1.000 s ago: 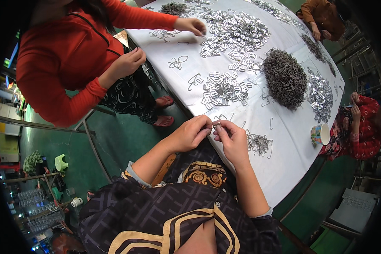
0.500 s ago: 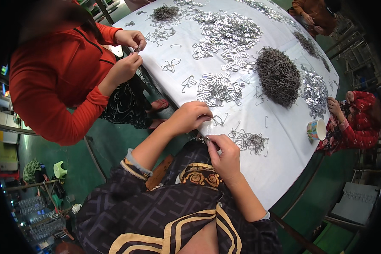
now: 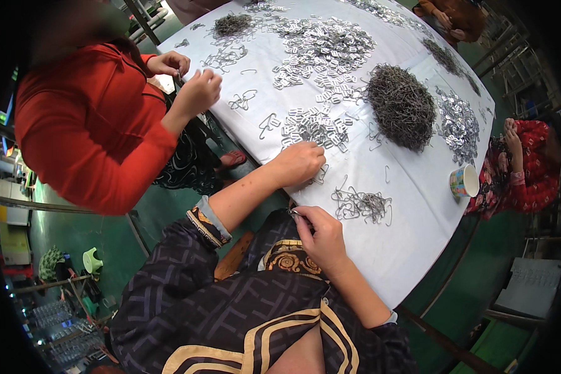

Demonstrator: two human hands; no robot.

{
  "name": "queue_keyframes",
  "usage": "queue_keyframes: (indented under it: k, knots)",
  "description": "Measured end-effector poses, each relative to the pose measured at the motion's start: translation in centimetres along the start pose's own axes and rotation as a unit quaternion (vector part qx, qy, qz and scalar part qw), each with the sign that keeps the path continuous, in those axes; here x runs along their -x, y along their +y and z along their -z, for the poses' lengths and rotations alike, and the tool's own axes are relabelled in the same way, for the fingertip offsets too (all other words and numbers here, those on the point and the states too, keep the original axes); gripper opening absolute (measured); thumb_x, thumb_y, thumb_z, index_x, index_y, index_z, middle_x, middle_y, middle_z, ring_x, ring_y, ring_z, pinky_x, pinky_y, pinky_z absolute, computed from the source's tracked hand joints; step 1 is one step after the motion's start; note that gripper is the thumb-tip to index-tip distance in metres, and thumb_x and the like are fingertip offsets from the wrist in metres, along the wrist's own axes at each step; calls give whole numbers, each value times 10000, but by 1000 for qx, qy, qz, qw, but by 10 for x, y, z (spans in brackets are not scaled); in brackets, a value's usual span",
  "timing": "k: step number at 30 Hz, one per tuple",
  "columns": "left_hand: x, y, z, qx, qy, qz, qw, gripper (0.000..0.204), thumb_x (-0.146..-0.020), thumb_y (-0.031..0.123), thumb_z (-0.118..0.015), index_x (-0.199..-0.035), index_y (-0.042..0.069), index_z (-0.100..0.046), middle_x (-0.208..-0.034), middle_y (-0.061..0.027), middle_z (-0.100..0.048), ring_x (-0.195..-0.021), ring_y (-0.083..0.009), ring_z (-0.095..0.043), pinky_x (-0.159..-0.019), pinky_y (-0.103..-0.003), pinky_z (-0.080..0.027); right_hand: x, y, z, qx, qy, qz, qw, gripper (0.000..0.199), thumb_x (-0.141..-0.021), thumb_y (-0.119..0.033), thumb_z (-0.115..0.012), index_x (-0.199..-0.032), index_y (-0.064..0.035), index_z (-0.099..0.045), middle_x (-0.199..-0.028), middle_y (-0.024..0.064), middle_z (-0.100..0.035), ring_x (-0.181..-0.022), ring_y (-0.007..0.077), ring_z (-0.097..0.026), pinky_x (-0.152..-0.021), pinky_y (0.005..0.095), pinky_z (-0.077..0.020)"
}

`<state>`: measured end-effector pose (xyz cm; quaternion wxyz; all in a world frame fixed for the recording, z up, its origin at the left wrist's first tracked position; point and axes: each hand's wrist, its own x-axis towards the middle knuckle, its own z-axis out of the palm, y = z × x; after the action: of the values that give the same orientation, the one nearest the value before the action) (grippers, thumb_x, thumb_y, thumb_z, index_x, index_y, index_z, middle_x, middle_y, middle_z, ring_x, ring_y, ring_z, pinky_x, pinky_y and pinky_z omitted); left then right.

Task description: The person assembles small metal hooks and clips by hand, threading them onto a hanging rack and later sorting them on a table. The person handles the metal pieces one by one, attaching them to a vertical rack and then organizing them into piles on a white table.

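Note:
My left hand (image 3: 300,163) is over the near left part of the white table, its fingers curled down and closed. Whatever lies between its fingertips is hidden. Just beyond it is a small pile of flat silver slotted buckles (image 3: 318,129), and a few bent wire hooks (image 3: 321,174) lie by its fingertips. Close to the table's near edge, above my lap, my right hand (image 3: 323,235) pinches a small shiny metal piece (image 3: 295,213) between thumb and fingers; its exact shape is too small to tell. To the right of my hands lies a loose heap of wire hooks (image 3: 364,204).
A large dark mound of wire hooks (image 3: 400,107) and a wide spread of buckles (image 3: 324,50) cover the table's middle. A paper cup (image 3: 464,182) stands near the right edge. People in red (image 3: 87,131), patterned red (image 3: 533,165) and brown (image 3: 458,19) sit around the table.
My left hand has moved away from my right, forward over the table toward the buckles and hooks. My right hand has shifted slightly left and nearer. The neighbour's hands at left have parted.

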<state>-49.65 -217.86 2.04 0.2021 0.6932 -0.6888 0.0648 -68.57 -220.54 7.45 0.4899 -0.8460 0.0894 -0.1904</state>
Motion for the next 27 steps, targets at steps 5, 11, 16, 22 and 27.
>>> queue_keyframes:
  k: [5,11,16,22,27]
  knots:
    - [1,3,8,-44,0,95,995,48,-679,84,-583,-686,36,-584,-777,-67,-556,-781,-240,-557,-688,-342,-488,4,1,0,3,5,-8,1000,115,-787,-4,-630,-900,13,-619,-807,162,-628,-710,332,-617,-634,372,-494]
    - [-12,11,8,8,-41,-101,994,74,-676,97,-571,-671,34,-609,-783,-67,-561,-773,-226,-554,-668,-334,-492,4,2,0,-3,1,-9,1000,116,-786,-1,-629,-900,14,-621,-799,161,-624,-697,327,-615,-627,373,-492]
    - [-14,15,7,-81,-95,-38,991,95,-669,118,-581,-651,30,-610,-754,-68,-571,-768,-219,-561,-657,-334,-498,5,3,2,4,15,-8,1000,111,-787,2,-631,-896,20,-624,-797,162,-624,-689,327,-615,-616,366,-493]
    - [-17,8,10,24,-80,70,994,77,-706,78,-615,-726,5,-627,-760,-102,-624,-750,-237,-606,-666,-318,-501,4,6,-2,-35,44,-53,997,109,-797,-10,-647,-896,33,-635,-807,165,-642,-668,283,-648,-600,329,-513]
    - [11,25,63,431,-4,244,869,78,-785,45,-627,-810,-18,-589,-757,-58,-616,-695,-134,-562,-669,-260,-455,1,14,-4,-48,83,-93,991,114,-799,-5,-654,-902,41,-636,-783,160,-651,-655,233,-662,-599,300,-520]
